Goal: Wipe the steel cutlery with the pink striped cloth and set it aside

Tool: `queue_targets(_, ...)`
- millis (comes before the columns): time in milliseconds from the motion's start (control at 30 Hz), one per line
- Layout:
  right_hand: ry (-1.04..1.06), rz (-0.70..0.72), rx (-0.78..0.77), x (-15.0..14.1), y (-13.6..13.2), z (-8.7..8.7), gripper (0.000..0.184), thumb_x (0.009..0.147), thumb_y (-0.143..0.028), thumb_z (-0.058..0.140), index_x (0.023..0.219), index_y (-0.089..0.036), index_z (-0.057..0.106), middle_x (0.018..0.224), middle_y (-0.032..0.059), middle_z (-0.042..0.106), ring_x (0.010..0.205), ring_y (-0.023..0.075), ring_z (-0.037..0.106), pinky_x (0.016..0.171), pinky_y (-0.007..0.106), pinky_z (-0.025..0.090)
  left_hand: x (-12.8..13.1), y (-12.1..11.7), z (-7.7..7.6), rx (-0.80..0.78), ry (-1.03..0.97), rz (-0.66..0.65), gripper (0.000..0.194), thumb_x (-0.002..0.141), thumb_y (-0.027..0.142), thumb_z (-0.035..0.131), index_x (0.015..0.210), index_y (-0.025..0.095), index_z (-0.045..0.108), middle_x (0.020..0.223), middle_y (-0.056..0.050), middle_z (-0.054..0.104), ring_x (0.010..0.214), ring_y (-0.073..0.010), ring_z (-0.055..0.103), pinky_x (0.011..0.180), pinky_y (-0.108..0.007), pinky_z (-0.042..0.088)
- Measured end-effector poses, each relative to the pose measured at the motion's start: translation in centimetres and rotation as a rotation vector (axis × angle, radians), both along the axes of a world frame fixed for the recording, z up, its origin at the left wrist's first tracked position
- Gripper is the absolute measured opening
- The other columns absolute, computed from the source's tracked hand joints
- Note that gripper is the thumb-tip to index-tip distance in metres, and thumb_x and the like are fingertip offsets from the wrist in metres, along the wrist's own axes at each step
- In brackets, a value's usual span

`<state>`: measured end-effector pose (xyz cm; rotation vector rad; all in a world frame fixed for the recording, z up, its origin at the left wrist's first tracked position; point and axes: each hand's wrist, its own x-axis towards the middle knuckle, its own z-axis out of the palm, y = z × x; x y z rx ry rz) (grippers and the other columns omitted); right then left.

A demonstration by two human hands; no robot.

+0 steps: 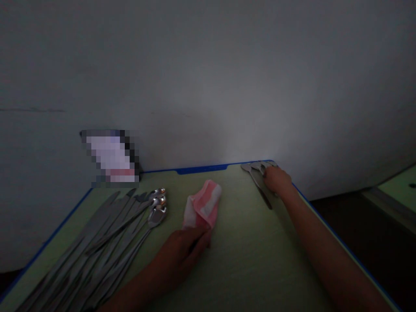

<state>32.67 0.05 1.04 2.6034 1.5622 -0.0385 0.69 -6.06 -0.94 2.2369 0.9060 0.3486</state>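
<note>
A pink and white cloth (203,203) stands bunched near the middle of the table, pinched at its lower end by my left hand (186,247). At the table's far right corner, my right hand (277,180) reaches over several spoons, its fingers curled at their handles; whether it grips one is hidden. One spoon (258,186) lies beside that hand, with its bowl toward the wall and its handle pointing toward me. To the left of the cloth spreads a row of cutlery, with shiny spoons (157,215) at its right side and long knives (97,216) farther left.
The pale green table (240,260) has a blue edge and meets a grey wall (208,86) at the back. A phone-like device (112,156), blurred out, leans on the wall at the back left. Another green surface (399,186) shows at the far right.
</note>
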Motion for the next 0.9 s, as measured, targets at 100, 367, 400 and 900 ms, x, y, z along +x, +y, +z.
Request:
queue_targets(100,-0.006,-0.004,-0.005,-0.05,0.05,0.02,0.032,0.079,-0.019,0.041,0.105,-0.015,0.060,0.108,0.0171,0.060,0.098,0.0277,0.059,0.077,0.037,0.046,0.00,-0.01,0.02,-0.004,0.005,-0.001,0.032,0.092,0.035,0.031,0.079,0.019,0.055,0.072,0.001,0.060,0.066,-0.0124,0.055,0.064,-0.022,0.039)
queue_targets(367,-0.010,-0.008,-0.016,-0.12,-0.01,0.30,0.031,0.079,-0.018,0.042,0.103,-0.015,0.061,0.107,0.0168,0.061,0.096,0.0286,0.060,0.075,0.037,0.047,0.05,0.06,-0.05,-0.013,-0.006,-0.014,0.034,0.093,0.035,0.030,0.078,0.019,0.056,0.072,0.000,0.059,0.065,-0.0130,0.055,0.061,-0.022,0.040)
queue_targets(400,-0.010,-0.010,-0.015,-0.14,-0.03,0.31,0.031,0.079,-0.018,0.043,0.103,-0.014,0.061,0.107,0.0170,0.061,0.096,0.0286,0.060,0.075,0.037,0.047,0.04,0.05,-0.05,-0.015,-0.009,-0.015,0.034,0.093,0.035,0.030,0.078,0.019,0.056,0.071,0.000,0.059,0.064,-0.0127,0.054,0.061,-0.022,0.040)
queue_targets(900,-0.022,-0.009,0.012,-0.19,-0.07,0.31,0.030,0.076,-0.022,0.048,0.101,-0.015,0.062,0.105,0.0168,0.062,0.096,0.0278,0.059,0.077,0.036,0.046,-0.01,0.12,-0.33,0.009,-0.005,-0.022,0.033,0.093,0.035,0.031,0.075,0.018,0.053,0.069,0.001,0.058,0.062,-0.0122,0.054,0.060,-0.022,0.038)
